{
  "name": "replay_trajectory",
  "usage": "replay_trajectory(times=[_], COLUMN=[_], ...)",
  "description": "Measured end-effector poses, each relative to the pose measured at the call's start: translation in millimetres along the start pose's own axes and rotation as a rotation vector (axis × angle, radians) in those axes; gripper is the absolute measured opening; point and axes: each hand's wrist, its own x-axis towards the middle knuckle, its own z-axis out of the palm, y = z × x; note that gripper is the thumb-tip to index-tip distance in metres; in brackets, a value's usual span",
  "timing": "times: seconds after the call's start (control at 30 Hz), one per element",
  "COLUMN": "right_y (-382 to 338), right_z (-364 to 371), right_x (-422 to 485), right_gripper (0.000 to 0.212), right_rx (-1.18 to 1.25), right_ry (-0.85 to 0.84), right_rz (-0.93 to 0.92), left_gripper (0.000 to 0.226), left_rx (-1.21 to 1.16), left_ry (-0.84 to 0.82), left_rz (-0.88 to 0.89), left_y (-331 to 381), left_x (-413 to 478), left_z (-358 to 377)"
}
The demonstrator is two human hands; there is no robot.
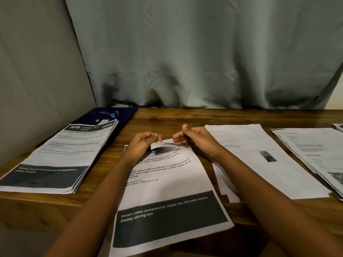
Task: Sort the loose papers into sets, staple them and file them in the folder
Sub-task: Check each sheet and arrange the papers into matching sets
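The coffee sheet (167, 182) lies before you on the desk (176, 117), its near end overhanging. A left stack (61, 154) partly covers the dark folder (128, 113), which carries the stapler (111, 113); two right stacks (259, 154) lie beside the sheet. Your forearms reach over it. Your left hand (142, 143) and right hand (194, 140), fingers curled, pinch its lifted far edge.

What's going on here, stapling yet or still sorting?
A person's left hand and right hand both pinch the curled top edge of the instant coffee printout, which lies in the middle of the table. The stapler sits untouched on the dark folder at far left, behind the 3638 stack. A middle stack and a far-right stack lie to the right.
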Motion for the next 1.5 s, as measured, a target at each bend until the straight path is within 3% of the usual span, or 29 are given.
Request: replay_trajectory(times=[0.03, 0.1, 0.17, 0.27, 0.43, 0.6, 0.73, 0.8, 0.9, 1.0, 1.07, 1.13, 1.23, 1.33, 1.5], right_y=[2.3, 4.5, 5.4, 6.2, 11.2, 5.5, 0.8, -0.7, 4.1, 13.2, 21.1, 26.5, 31.9, 32.7, 31.0], right_z=[-2.5, -9.5, -13.0, -11.4, -7.5, -5.5, -7.4, -5.7, -6.1, -0.6, 2.6, 2.7, -0.6, 0.6, 2.6], right_x=[3.4, 7.2, 7.2, 9.2, 16.2, 14.4, 15.5, 12.1, 9.2, 8.9, 8.6, 8.8, 11.2, 12.2, 10.9], right_gripper=[0.034, 0.026, 0.031, 0.034, 0.013, 0.029, 0.043, 0.041, 0.051, 0.054, 0.057, 0.06, 0.067, 0.074, 0.077], right_rx=[-0.082, -0.475, -0.73, -0.65, -0.383, -0.33, -0.157, -0.289, -0.729, -0.935, -1.121, -1.197, -1.237, -1.294, -1.361], right_ry=[0.092, 0.25, 0.285, 0.234, 0.229, 0.218, 0.169, 0.209, 0.225, -0.087, -0.273, -0.34, -0.264, -0.187, -0.205], right_rz=[-0.038, -0.078, 0.003, 0.125, 0.226, 0.28, 0.354, 0.296, -0.019, -0.178, -0.137, -0.04, 0.058, 0.095, 0.107], left_gripper=[0.016, 0.02, 0.03, 0.046, 0.05, 0.026, 0.039, 0.04, 0.05, 0.07, 0.072, 0.062, 0.05, 0.05, 0.056], left_rx=[-0.014, 0.0, 0.027, 0.055, 0.082, 0.043, 0.265, 0.493, 0.904, 1.029, 1.047, 1.081, 1.125, 1.145, 1.226], left_ry=[-0.012, -0.037, -0.043, -0.04, -0.043, -0.019, -0.03, -0.058, -0.171, -0.214, -0.205, -0.202, -0.216, -0.248, -0.273], left_rz=[-0.004, -0.011, 0.001, 0.01, 0.029, 0.001, 0.011, 0.03, 0.098, 0.142, 0.156, 0.155, 0.15, 0.129, 0.042], left_y=[-0.2, -2.1, -1.9, 0.7, -0.8, -1.4, -6.1, -9.5, -9.6, -6.8, -8.0, -10.7, -12.0, -11.6, -13.9], left_x=[0.3, 1.9, 1.6, -0.3, 0.4, 0.6, 0.4, 2.2, 3.8, 3.2, 3.8, 4.3, 5.9, 7.3, 2.0], left_z=[-0.2, -2.2, -3.8, -4.4, -4.1, -0.7, -1.0, -2.3, 2.0, 6.4, 5.4, 4.4, 5.1, 4.5, -5.0])
